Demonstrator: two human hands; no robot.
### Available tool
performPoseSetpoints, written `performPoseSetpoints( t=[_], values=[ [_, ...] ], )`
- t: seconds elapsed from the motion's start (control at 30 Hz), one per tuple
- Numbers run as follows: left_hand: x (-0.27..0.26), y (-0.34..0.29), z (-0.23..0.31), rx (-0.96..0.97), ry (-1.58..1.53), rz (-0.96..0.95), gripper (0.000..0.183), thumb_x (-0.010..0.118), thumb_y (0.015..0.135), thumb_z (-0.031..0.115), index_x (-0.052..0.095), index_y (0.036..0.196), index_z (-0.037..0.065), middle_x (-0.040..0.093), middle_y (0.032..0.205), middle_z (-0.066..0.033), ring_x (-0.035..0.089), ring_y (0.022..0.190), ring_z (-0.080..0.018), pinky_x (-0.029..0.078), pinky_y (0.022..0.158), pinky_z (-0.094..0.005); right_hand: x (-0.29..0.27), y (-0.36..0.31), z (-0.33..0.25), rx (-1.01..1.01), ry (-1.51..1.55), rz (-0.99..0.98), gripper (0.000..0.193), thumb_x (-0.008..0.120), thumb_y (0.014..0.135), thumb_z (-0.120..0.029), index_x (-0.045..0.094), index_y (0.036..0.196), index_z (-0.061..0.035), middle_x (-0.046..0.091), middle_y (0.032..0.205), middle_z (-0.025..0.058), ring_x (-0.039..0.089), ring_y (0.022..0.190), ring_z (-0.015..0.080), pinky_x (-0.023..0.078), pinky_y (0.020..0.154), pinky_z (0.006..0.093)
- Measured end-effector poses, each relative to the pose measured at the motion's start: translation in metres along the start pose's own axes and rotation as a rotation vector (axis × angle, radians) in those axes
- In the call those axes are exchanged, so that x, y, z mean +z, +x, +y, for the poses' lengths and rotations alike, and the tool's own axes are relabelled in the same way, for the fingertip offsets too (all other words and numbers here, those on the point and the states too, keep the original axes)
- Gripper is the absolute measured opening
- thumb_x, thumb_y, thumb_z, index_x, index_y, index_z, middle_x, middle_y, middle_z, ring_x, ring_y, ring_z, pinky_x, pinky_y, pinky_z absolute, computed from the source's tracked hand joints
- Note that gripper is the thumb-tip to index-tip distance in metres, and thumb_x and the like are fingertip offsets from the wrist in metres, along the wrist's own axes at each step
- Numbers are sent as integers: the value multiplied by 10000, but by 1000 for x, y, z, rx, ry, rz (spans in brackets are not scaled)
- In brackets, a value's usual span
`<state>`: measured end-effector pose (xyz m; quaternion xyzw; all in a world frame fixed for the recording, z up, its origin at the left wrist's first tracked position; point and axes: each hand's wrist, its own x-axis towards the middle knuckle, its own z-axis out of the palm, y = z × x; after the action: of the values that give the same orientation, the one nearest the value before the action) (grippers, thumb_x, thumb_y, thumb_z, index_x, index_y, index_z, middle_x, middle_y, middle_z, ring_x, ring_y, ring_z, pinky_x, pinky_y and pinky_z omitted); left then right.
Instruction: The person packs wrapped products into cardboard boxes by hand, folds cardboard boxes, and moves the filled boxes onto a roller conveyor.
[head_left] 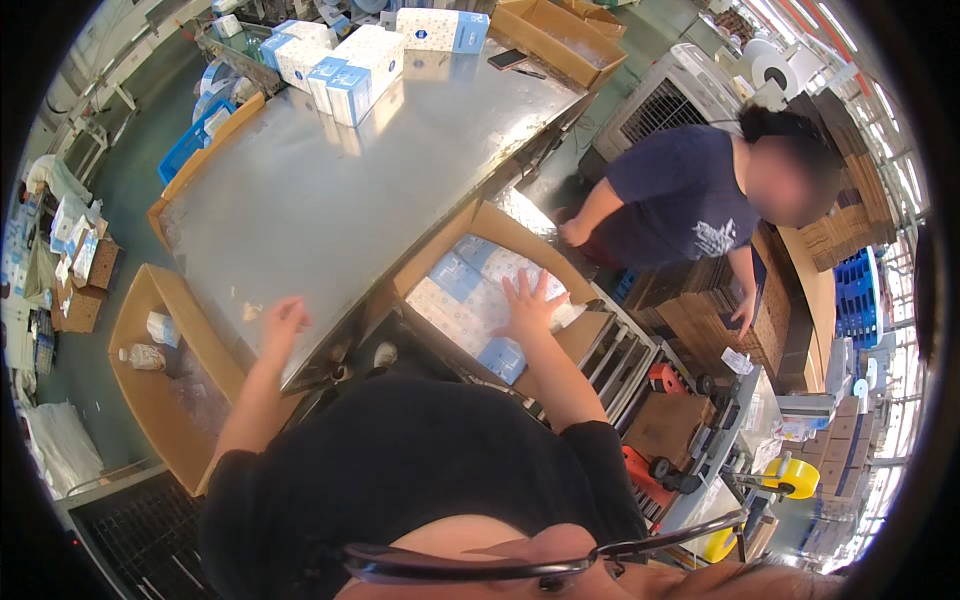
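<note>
Right hand (pixel 530 308) fingers spread wide, apparently resting on white-and-blue packs (pixel 455 280) inside the open carton (pixel 520 240); left hand (pixel 285 318) by the metal table's (pixel 300 200) near edge, fingers loosely bent, nothing seen in them. Carton looks largely filled, not yet closed; similar boxy bundles (pixel 372 60) stand outside it on the far end.

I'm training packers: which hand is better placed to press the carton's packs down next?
Likely the right hand: it spreads over the packs, while the left hand appears over the metal table.
</note>
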<state>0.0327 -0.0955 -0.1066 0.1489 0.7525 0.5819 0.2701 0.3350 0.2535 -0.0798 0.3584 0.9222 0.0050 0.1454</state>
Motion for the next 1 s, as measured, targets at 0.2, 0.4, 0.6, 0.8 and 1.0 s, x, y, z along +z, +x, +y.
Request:
performPoseSetpoints(
  t=[0.2,0.4,0.6,0.8,1.0],
  values=[
    [-184,5,-65,77,215,597,284,607,940,227,635,1097,-8,679,937,-69,629,799,-160,508,727,-306,80,-28,35,0,173,120,1105,765,612,-644,304,1502,-177,225,1581,41,17,1468,409,58,1116,682],
    [-277,2,-148,16,440,865,366,548,965,297,611,1102,-38,671,1003,-141,614,899,-231,480,835,-344,78,-12,17,281,90,-251,962,654,777,-616,238,1526,-178,120,1610,87,20,1471,401,151,1157,577],
    [-313,-17,-231,-542,1005,302,408,480,984,327,591,1213,8,637,1197,-131,599,1082,-271,456,937,-370,-30,-20,-89,128,628,-157,645,631,846,-508,525,1349,-119,552,1352,137,504,1263,305,410,1034,429],
    [-297,-17,-187,-479,1144,201,382,482,979,303,591,1228,34,626,1229,-114,597,1102,-275,456,951,-371,-5,-47,-128,68,154,-361,282,548,889,-337,635,1081,-150,695,935,128,674,876,333,525,737,442],
    [-263,-47,-99,-437,1315,125,363,483,974,280,591,1242,60,614,1261,-98,595,1122,-279,457,964,-372,17,-54,-123,-4,115,-319,208,524,898,-291,647,1001,-158,688,884,124,679,864,327,519,691,464]
  ],
)
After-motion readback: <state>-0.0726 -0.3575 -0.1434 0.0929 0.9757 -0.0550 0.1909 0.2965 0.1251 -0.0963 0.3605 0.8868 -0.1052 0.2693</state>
